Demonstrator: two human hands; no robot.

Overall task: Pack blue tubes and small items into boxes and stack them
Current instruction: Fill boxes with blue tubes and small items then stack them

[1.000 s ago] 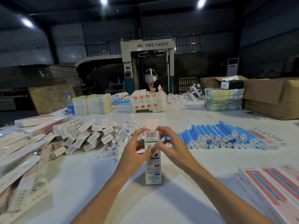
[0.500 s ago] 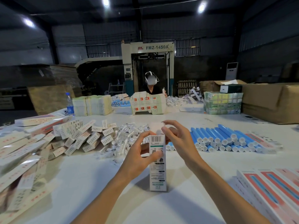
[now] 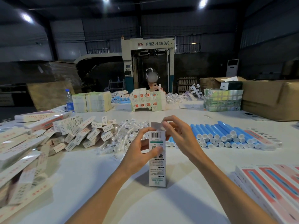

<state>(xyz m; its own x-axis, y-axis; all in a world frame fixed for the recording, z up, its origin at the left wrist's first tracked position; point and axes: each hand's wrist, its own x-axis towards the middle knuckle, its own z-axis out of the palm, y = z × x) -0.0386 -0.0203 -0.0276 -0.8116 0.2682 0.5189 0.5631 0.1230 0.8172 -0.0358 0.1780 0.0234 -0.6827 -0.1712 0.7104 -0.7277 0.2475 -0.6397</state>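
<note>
Left hand (image 3: pixel 137 152) grips upright box (image 3: pixel 157 168) on the table (image 3: pixel 90 175); right hand (image 3: pixel 179 136) pinches its open top flap (image 3: pixel 156 126). Blue tubes (image 3: pixel 226 135) lie beyond.

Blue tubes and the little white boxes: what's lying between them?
In the head view, a heap of clear-wrapped small items lies there, then the upright box, gripped by the left hand, its flap pinched by the right hand.

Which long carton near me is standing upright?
The white carton gripped by the left hand, its top flap pinched by the right hand; the pink cartons at right lie flat.
</note>
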